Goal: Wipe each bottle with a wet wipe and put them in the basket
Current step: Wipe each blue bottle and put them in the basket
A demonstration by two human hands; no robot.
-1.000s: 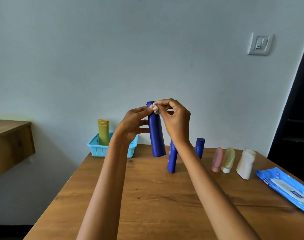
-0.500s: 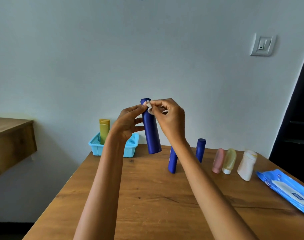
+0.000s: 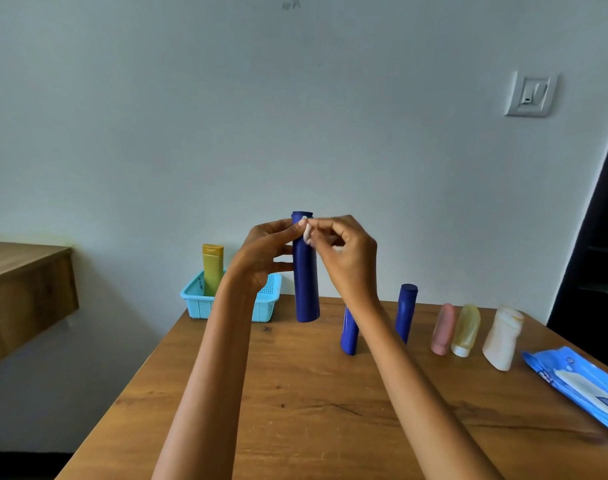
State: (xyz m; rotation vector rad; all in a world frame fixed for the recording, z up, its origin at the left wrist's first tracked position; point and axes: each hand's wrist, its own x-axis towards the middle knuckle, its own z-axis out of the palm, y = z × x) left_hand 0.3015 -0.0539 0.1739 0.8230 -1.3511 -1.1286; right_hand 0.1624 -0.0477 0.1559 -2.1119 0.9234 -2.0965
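- Two hands meet in the head view, raised above the far middle of the wooden table point(image 3: 295, 410); I see them together at the top of a tall blue bottle point(image 3: 306, 282).
- My read of the left hand point(image 3: 266, 252): its fingers are curled round the upper part of the tall blue bottle, holding it upright in the air above the table's far edge.
- The right hand point(image 3: 347, 252) pinches a small white wipe point(image 3: 306, 233) between thumb and fingertips, and the wipe touches the bottle just below its cap.
- At the far left corner of the table I see a light blue basket point(image 3: 205, 306) with a yellow bottle point(image 3: 212, 270) standing upright inside it.
- A second blue bottle point(image 3: 349, 336) stands behind the right forearm, and a third blue bottle point(image 3: 406, 308) stands just to its right, a little farther back.
- Further right I count a pink bottle point(image 3: 443, 329), a pale yellow bottle point(image 3: 465, 330) touching or almost touching it, and a white bottle point(image 3: 502, 337) standing apart.
- A blue wipe pack point(image 3: 579, 384) lies flat at the right edge of the table.
- On the wall, upper right, there is a white light switch point(image 3: 531, 95).
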